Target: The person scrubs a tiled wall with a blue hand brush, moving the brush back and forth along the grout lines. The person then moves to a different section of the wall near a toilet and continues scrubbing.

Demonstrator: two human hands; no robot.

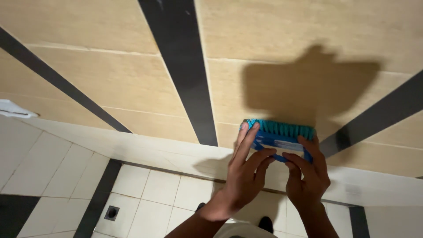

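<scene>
- Left hand: fingers extended and laid along the left end of the brush; thumb curled under the blue handle. The hand is closed around the brush body, not spread free.
- Right hand: fingers wrapped over the right end of the brush; thumb meets the handle from below, near the left thumb. Grip is closed on the brush.
- Brush: blue plastic body with teal bristles. Held level between both hands, bristles pointing away from the person and pressed against the wall, just above the ledge.
- Wall: beige tiles crossed by dark stripes. The brush sits on a beige tile between two stripes. A shadow of hands and brush falls on the tile directly above the brush.
- Ledge: pale band along the base of the wall, beneath both hands.
- Floor: white tiles with dark bands; a small square drain lies at lower left, well apart from the hands.
- White fitting: on the wall at far left, partly cut off.
</scene>
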